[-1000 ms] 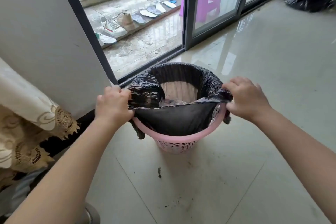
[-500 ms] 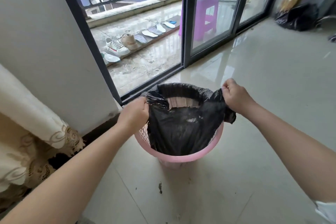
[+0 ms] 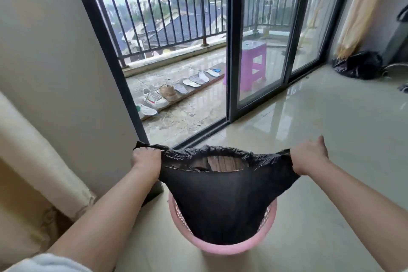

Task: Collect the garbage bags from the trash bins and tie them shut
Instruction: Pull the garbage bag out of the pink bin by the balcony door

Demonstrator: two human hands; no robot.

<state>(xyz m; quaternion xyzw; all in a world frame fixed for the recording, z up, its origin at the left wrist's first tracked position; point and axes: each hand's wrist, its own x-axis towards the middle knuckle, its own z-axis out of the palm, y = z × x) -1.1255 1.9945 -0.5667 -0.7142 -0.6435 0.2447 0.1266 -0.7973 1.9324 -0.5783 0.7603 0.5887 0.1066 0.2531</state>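
Note:
A black garbage bag (image 3: 225, 203) hangs partly lifted out of a pink plastic bin (image 3: 223, 248) on the floor. Its mouth is stretched wide and open. My left hand (image 3: 145, 158) grips the bag's rim on the left side. My right hand (image 3: 309, 155) grips the rim on the right side. Both hands are well above the bin's rim and pull the top edge taut between them. The bag's lower part is still inside the bin.
A wall and a cream curtain (image 3: 28, 161) stand close on the left. Sliding glass doors (image 3: 260, 51) lead to a wet balcony with shoes (image 3: 154, 98) and a purple stool (image 3: 254, 66). Another black bag (image 3: 357, 65) lies at the far right corner.
Both hands have risen and spread apart, lifting the bag's rim off the bin and pulling the bag upward. The camera has tilted up.

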